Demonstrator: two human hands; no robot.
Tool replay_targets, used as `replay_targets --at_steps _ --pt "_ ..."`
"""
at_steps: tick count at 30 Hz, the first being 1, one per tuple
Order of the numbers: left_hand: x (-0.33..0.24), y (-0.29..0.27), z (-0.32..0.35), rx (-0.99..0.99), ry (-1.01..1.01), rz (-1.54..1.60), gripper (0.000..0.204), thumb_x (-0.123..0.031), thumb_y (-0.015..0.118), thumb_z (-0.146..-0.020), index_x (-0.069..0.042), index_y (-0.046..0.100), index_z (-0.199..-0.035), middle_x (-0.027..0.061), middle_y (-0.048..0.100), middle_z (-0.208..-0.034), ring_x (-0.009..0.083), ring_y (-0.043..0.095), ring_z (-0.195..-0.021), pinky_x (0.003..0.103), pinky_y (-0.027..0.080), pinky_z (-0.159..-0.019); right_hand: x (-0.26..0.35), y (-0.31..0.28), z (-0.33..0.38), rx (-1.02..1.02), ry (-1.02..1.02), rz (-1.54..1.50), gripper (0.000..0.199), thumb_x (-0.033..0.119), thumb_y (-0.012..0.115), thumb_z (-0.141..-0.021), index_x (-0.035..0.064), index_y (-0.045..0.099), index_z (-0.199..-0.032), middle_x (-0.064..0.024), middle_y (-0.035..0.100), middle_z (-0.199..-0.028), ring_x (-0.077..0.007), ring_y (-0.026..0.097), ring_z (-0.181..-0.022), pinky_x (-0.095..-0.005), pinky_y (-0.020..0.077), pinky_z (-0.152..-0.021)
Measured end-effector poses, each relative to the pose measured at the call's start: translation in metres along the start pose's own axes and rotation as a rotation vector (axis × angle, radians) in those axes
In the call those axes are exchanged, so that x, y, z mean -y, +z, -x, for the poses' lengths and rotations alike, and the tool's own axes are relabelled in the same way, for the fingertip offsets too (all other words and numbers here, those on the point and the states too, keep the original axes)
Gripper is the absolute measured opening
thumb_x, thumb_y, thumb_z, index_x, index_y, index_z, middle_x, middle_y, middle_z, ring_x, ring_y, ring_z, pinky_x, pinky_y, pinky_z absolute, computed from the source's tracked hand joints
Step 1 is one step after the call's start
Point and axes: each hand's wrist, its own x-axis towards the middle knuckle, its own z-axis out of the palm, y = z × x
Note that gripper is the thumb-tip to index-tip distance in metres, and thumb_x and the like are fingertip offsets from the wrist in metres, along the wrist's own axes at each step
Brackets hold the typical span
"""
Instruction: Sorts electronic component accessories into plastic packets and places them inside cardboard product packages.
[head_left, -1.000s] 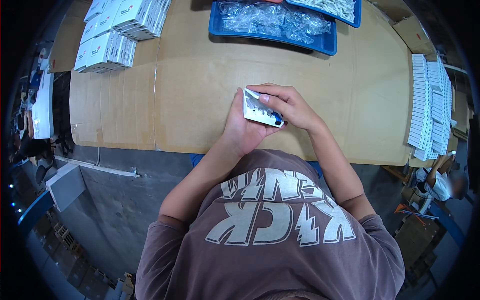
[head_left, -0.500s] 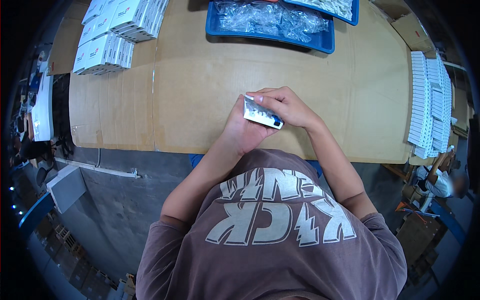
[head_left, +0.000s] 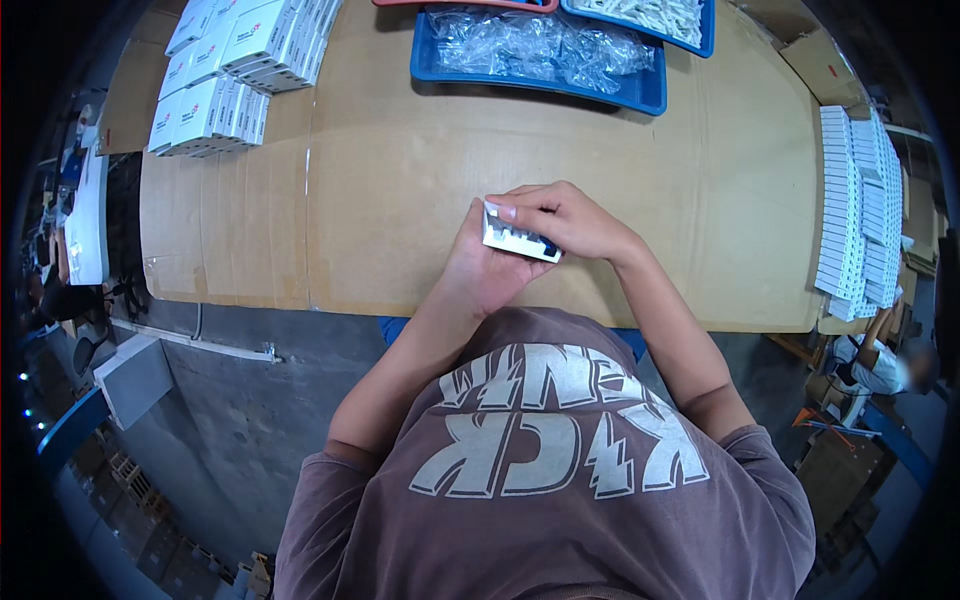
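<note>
While you look down through the head view, your left hand (head_left: pixel 484 272) is closed around a small white box (head_left: pixel 522 245), cradling it from below and the left side, palm up. Box is above the near half of the cardboard-covered table (head_left: pixel 400 190), roughly mid-width, in front of your shirt (head_left: pixel 555 440), tilted so its lower right corner points toward you. Grey and a dark blue patch show on it; details too small to tell. Your right hand (head_left: pixel 580 222) is on the box's far right side, thumb laid across the top, other fingers bent along the far edge; can't tell if it grips or just presses. Beyond your hands, at the far edge, you've got a blue tray (head_left: pixel 640 100) of clear plastic bags (head_left: pixel 540 45), a second blue tray (head_left: pixel 709 35) of white pieces (head_left: pixel 655 14) overlapping its right corner, plus part of a red tray (head_left: pixel 500 7). White cartons (head_left: pixel 235 75) are stacked far left; more white boxes (head_left: pixel 840 215) stand in columns at the right edge. Another person (head_left: pixel 878 368) is off to the right, well apart.
</note>
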Motion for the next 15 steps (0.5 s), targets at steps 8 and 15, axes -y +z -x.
replay_targets --at_steps 8,15 --pt "-0.013 0.028 0.013 0.032 0.107 -0.149 0.062 -0.061 0.027 -0.108 -0.014 0.047 -0.145 0.0093 0.062 -0.134 0.0237 0.063 -0.123 0.043 0.051 -0.105 0.007 0.010 0.021 -0.217 -0.352 0.400 0.049 0.038 0.066 -0.100 0.0132 0.063 -0.142 -0.0104 0.051 -0.157 -0.0289 0.039 -0.151 -0.0548 0.0216 -0.124" --pt "-0.002 0.046 0.017 0.007 0.363 -0.558 0.048 -0.036 0.044 -0.111 -0.002 0.049 -0.145 0.0138 0.063 -0.131 0.0239 0.065 -0.120 0.040 0.054 -0.102 0.010 0.007 0.026 -0.532 -0.341 -0.235 0.045 0.018 0.066 -0.101 0.0029 0.059 -0.143 -0.0131 0.058 -0.147 -0.0204 0.049 -0.140 -0.0399 0.0381 -0.116"
